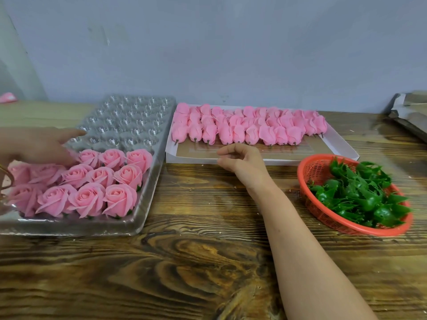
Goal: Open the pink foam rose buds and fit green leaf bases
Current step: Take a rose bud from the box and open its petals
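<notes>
Glossy clear plastic tray left of the matt white cardboard box, soft matt foam buds inside it, orange plastic mesh basket to its right, shiny plastic leaf bases, rough-grained wooden table beneath.

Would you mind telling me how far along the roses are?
Done: about a dozen opened roses fill the near end of the clear tray. In hand: nothing; the right hand reaches toward the buds. Left: rows of buds and a basket of leaf bases.
</notes>
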Available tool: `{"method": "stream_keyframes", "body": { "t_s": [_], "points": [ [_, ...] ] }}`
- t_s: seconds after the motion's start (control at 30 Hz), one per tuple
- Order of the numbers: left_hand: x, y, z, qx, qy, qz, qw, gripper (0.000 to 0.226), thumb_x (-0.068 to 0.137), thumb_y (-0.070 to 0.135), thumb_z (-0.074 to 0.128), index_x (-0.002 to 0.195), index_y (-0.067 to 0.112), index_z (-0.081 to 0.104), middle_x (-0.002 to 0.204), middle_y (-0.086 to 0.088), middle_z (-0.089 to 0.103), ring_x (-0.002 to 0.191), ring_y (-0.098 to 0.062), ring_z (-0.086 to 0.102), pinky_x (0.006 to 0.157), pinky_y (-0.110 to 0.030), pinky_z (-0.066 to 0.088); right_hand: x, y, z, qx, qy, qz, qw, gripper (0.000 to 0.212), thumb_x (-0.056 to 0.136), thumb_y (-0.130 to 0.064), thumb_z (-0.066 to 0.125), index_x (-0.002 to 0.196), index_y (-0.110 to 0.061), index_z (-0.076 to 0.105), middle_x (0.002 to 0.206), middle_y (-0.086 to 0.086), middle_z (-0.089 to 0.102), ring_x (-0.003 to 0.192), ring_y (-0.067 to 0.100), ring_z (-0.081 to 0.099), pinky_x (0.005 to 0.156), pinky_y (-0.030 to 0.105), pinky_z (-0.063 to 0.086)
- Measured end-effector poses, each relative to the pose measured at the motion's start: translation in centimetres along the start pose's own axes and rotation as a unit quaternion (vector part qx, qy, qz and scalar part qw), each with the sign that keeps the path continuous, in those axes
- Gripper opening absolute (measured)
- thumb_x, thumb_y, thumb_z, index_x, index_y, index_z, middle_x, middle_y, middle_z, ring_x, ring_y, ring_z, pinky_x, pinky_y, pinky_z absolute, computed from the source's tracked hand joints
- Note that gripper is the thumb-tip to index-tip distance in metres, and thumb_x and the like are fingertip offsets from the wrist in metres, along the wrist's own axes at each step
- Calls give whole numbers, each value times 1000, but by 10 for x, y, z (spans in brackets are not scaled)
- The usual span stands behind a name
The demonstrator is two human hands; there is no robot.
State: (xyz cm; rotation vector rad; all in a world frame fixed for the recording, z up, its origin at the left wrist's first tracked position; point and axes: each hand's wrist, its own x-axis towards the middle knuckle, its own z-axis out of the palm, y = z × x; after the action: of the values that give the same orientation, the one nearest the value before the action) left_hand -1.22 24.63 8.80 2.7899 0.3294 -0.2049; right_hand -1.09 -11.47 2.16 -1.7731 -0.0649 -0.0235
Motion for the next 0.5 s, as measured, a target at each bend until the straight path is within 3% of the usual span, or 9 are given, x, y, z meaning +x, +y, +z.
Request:
{"method": "stream_keyframes", "body": {
  "t_s": [0.07, 0.17, 0.3, 0.37, 0.5],
  "points": [
    [-11, 15, -13, 9, 23, 10, 1000, 81, 69, 4, 80, 142, 10, 46, 139, -30, 46, 128, -42, 43, 107, -44, 32, 0, 0, 0, 0, 2, -1, 1000, 19, 80, -1, 72, 83, -21, 69, 74, -2, 61, 73, 9, 58, 73, 19, 47],
    [-20, 38, -31, 34, 79, 57, 995, 66, 78, -9, 70, 139, 8, 50, 131, -34, 48, 125, -44, 44, 106, -46, 32, 0, -1, 0, -2, 2, -3, 1000, 20, 80, -1, 72, 81, -21, 69, 71, -5, 60, 69, 5, 57, 68, 13, 46],
    [-41, 88, -40, 47, 176, 164, 969, 46, 89, 8, 62, 134, 18, 56, 129, -23, 54, 120, -39, 49, 100, -45, 35, 0, -1, 1, 0, 7, 0, 1000, 21, 80, 1, 71, 81, -20, 69, 70, -4, 59, 67, 5, 55, 70, 15, 46],
    [-54, 115, -34, -1, 208, 211, 955, 36, 92, 18, 58, 128, 22, 59, 125, -9, 60, 111, -29, 56, 93, -40, 40, 0, -1, 1, 0, 7, 0, 1000, 21, 80, 1, 71, 81, -19, 69, 70, -3, 59, 69, 6, 56, 72, 17, 47],
    [-67, 172, -3, -174, 267, 255, 913, 15, 90, 16, 58, 101, 18, 68, 87, 3, 64, 76, -11, 57, 66, -19, 40, 0, 0, 0, -4, 6, -1, 1000, 19, 80, 0, 71, 83, -19, 70, 71, -4, 60, 69, 6, 56, 72, 18, 48]
  ]
}}
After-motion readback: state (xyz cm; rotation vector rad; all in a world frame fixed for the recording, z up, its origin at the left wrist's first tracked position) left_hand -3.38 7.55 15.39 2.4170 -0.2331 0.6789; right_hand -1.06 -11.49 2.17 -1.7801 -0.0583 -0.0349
